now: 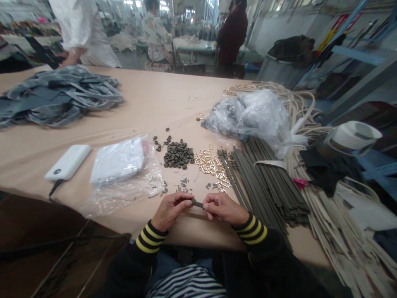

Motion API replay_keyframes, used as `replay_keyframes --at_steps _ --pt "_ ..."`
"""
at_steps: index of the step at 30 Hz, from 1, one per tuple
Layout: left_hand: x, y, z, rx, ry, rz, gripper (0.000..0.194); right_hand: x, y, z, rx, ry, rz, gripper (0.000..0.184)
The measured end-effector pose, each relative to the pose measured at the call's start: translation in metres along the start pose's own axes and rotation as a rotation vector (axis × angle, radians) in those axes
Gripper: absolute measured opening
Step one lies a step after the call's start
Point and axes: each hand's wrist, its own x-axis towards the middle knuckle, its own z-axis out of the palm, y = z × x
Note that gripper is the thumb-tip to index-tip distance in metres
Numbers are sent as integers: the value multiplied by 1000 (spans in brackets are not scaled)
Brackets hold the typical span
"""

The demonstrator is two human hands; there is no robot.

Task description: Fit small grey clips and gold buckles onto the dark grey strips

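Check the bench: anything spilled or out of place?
Stray small dark pieces lie scattered across the tan tabletop, apart from their heap and near the person's left hand, so they look spilled. A magenta scrap also pokes oddly from black cloth.

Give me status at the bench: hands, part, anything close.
Left hand and right hand pinching a small dark strap piece. Gold metal buckles loose just ahead. Dark strap bundle beside the right hand.

A factory workshop: long work table [149, 97] piled with straps [266, 182], buckles [209, 165], co-workers [232, 37] beyond
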Motion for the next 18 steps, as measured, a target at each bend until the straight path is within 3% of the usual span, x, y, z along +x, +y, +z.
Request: replay_keyframes --at_steps 8,18 --pt "-2 -14 23 -449 64 -87 22 2 1 14 37 160 -139 22" --pt "-4 7 31 -236 0 -148 17 5 7 20 29 150 -115 23"
